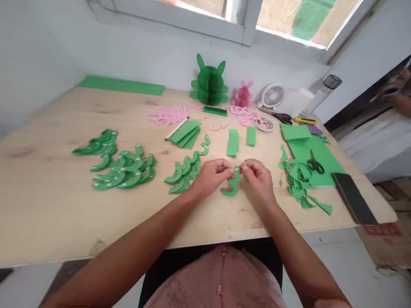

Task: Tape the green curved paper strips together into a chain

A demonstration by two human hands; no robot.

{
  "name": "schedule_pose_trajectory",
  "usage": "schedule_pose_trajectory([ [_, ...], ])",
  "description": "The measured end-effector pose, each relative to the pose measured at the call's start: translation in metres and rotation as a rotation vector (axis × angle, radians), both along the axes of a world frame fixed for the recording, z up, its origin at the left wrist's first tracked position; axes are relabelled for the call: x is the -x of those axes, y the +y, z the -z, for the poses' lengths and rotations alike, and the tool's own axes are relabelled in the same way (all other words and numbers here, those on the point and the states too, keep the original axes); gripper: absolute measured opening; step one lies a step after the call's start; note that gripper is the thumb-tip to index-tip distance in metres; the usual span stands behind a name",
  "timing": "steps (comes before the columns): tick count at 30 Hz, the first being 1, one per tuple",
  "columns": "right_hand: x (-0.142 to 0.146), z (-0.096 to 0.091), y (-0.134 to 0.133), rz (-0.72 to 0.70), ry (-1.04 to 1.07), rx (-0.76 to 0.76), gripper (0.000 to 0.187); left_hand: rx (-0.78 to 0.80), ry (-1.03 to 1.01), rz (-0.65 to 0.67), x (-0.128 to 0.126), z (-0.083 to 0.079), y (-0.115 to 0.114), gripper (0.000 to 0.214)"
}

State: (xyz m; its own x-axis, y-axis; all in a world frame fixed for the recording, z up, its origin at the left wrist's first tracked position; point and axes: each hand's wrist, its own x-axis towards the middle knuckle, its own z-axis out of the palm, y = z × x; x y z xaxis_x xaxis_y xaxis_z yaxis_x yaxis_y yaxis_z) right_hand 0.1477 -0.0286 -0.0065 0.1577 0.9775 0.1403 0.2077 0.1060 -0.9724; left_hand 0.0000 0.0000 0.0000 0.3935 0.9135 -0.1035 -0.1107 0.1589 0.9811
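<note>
A wavy green paper cutout (231,187) with a small white patch near its top hangs between my hands, just over the table front. My left hand (212,176) pinches its upper left edge with thumb and forefinger. On the other side, the fingertips of my right hand (258,176) are pressed together at its upper right edge; anything small between them is hidden. Left of my left hand lies a pile of similar green curved cutouts (183,173), several marked with white patches. Behind my right hand a thin ring (254,160) shows in part.
A larger cutout pile (125,169) lies left. Green scraps (300,182), scissors (315,163) and a phone (354,198) are at right. Farther back stand a green honeycomb paper figure (210,83), a pink one (243,95) and a fan (272,95). Another person's arm (403,105) shows at far right.
</note>
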Motion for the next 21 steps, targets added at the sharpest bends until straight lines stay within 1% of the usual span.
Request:
schedule_pose_trajectory([
  [4, -0.0005, 0.0001, -0.0013, -0.015, 0.011, 0.003, 0.012, -0.036, -0.021, 0.008, 0.0013, -0.0001, -0.0015, 0.008],
  [8, 0.0010, -0.0012, -0.0029, -0.065, -0.010, -0.009, 0.009, -0.064, -0.052, 0.011, 0.0017, 0.0011, -0.0018, 0.009],
  [11, 0.0025, -0.0029, -0.0056, -0.041, -0.151, -0.079, 0.008, -0.078, -0.062, 0.000, 0.0013, 0.0026, -0.0019, 0.012],
  [14, 0.0035, -0.0048, -0.0080, 0.009, -0.355, -0.214, 0.009, -0.090, -0.075, -0.014, 0.0005, 0.0035, -0.0020, 0.012],
  [16, 0.0039, -0.0056, -0.0089, 0.017, -0.450, -0.297, 0.010, -0.113, -0.074, -0.026, 0.0001, 0.0036, -0.0021, 0.012],
  [18, 0.0041, -0.0058, -0.0092, 0.021, -0.494, -0.341, 0.010, -0.150, -0.058, -0.030, 0.0002, 0.0034, -0.0022, 0.012],
  [21, 0.0043, -0.0051, -0.0095, 0.041, -0.492, -0.351, 0.010, -0.211, -0.028, -0.028, 0.0010, 0.0028, -0.0025, 0.011],
])
